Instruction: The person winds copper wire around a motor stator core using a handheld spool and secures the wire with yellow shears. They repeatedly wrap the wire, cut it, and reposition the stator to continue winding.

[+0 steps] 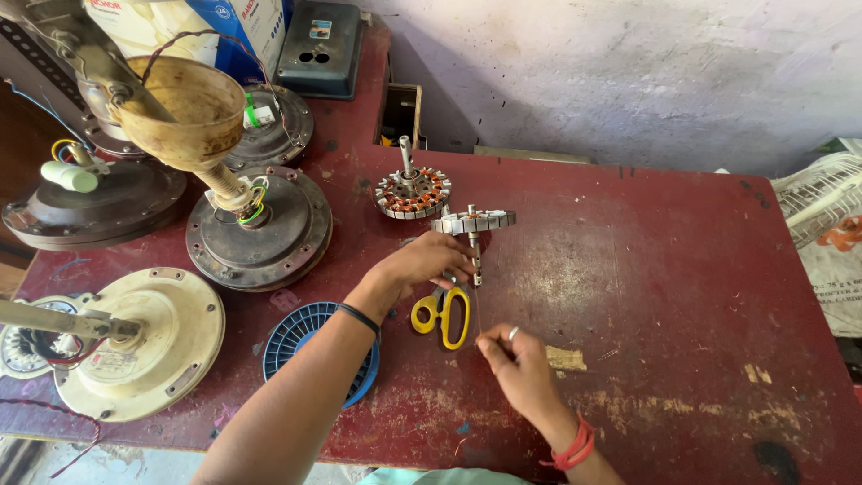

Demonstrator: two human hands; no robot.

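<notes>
Left hand (422,265) is pinching the metal shaft of a bare fan stator (473,221), holding it up just above the red bench (646,269) with the ring of slots on top and the shaft pointing down. Right hand (519,361) sits closer to the body, thumb and fingertips pressed together on what looks like a very thin wire (478,310) running up toward the stator, though it's too fine to be sure. There's a ring on one finger and red thread around that wrist.

Yellow-handled scissors (444,313) lie flat on the bench right between the two hands. A second stator with copper windings (412,191) stands just behind the held one. Off to the left are a blue round fan part (305,334), a cream motor housing (148,346) and a dark motor housing (260,229).
</notes>
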